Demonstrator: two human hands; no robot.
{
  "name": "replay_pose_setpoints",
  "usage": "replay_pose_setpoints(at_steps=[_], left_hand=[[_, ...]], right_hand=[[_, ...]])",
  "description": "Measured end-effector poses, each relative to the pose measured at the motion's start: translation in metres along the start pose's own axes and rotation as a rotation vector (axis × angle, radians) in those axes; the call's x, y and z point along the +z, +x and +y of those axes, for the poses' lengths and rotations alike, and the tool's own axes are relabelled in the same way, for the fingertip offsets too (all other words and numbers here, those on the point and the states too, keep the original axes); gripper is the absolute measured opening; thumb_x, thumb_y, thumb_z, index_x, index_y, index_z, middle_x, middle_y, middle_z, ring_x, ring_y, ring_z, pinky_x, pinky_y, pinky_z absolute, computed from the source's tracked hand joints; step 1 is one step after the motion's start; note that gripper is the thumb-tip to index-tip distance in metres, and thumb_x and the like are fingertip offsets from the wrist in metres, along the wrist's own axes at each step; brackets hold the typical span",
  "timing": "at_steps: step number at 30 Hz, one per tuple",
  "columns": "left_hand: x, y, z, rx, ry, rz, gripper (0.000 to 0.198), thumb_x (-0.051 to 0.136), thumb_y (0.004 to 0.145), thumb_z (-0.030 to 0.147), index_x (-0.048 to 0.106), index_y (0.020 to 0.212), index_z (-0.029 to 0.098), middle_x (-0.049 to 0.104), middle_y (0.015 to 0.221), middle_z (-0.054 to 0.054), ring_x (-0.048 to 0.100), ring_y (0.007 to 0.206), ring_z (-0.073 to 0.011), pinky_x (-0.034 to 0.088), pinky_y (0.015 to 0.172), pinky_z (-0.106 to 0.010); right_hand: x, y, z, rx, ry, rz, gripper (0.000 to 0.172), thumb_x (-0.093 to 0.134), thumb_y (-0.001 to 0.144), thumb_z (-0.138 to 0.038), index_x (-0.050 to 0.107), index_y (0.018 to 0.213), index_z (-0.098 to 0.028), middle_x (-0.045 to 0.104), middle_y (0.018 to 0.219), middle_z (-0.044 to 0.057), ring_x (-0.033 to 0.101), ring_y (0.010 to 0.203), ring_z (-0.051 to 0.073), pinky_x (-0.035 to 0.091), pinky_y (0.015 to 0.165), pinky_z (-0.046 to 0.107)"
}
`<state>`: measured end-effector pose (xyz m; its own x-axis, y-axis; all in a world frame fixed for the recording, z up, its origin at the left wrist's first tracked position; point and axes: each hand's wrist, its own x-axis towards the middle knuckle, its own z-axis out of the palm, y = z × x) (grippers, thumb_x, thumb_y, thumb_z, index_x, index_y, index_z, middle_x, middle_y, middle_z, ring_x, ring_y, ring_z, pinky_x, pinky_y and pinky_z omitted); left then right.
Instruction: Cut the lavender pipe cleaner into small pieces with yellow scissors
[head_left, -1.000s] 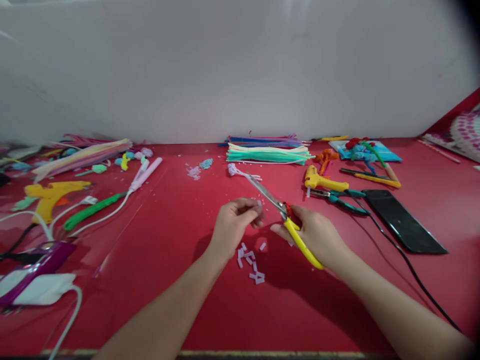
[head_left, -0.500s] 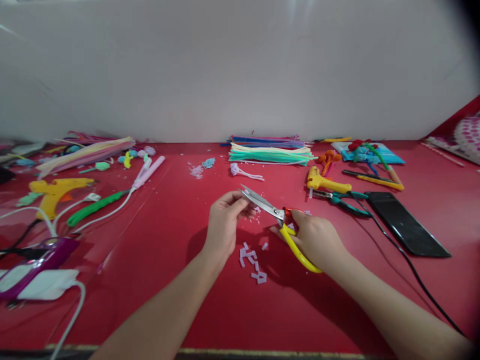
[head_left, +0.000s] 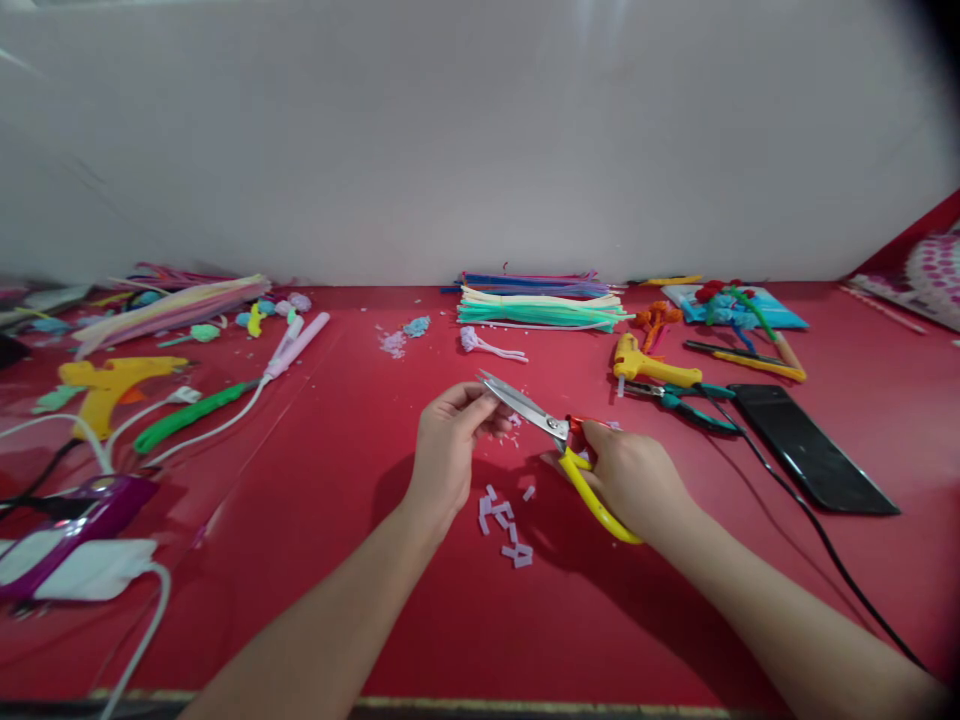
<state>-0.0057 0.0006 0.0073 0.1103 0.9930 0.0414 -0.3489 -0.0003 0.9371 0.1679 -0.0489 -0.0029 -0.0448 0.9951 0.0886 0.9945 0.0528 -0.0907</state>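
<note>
My right hand (head_left: 634,480) is closed round the yellow handle of a pair of scissors (head_left: 529,410), whose blades point up and left. The blade tips reach my left hand (head_left: 450,440), where thumb and fingers are pinched together beside them. What the left fingers hold is hidden or too small to make out. Below the hands lie several short lilac pieces (head_left: 499,515) on the red table (head_left: 315,560). Finer lilac bits are scattered under the blades. Beyond the left hand rests a lilac pipe-cleaner piece (head_left: 491,345) with a bunched head.
Pipe cleaner bundles (head_left: 540,308) lie along the wall. On the right are a yellow glue gun (head_left: 652,365), pliers (head_left: 694,408), a phone (head_left: 814,450) and a black cable. On the left sit another glue gun (head_left: 112,385), a pink hair straightener (head_left: 296,345) and a power strip (head_left: 90,570).
Hardly anything differs. Both hands and the scissors keep almost the same place, with the scissors shifted very slightly to the left.
</note>
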Motion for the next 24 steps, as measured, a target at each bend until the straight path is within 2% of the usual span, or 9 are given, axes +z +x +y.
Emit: replay_pose_setpoints(at_steps=[16,24], left_hand=[[0.0018,-0.0002,0.0030,-0.007,0.043,0.013,0.009,0.057,0.068,0.022,0.058,0.071,0.014,0.060,0.063,-0.001,0.053,0.053,-0.0083,0.042,0.054,-0.021],[0.0021,-0.0006,0.0008,-0.040,0.040,-0.029,0.014,0.056,0.069,0.025,0.057,0.076,0.013,0.058,0.066,-0.003,0.052,0.056,-0.0086,0.042,0.056,-0.022]], right_hand=[[-0.0038,0.0014,0.0007,0.015,-0.027,-0.026,0.038,0.034,0.074,-0.054,0.049,0.068,-0.019,0.057,0.056,0.004,0.049,0.047,0.013,0.016,0.044,0.024],[-0.0069,0.0031,0.0026,0.133,-0.028,0.005,0.044,0.032,0.072,-0.061,0.049,0.072,-0.020,0.058,0.058,0.004,0.053,0.051,0.017,0.020,0.044,0.024]])
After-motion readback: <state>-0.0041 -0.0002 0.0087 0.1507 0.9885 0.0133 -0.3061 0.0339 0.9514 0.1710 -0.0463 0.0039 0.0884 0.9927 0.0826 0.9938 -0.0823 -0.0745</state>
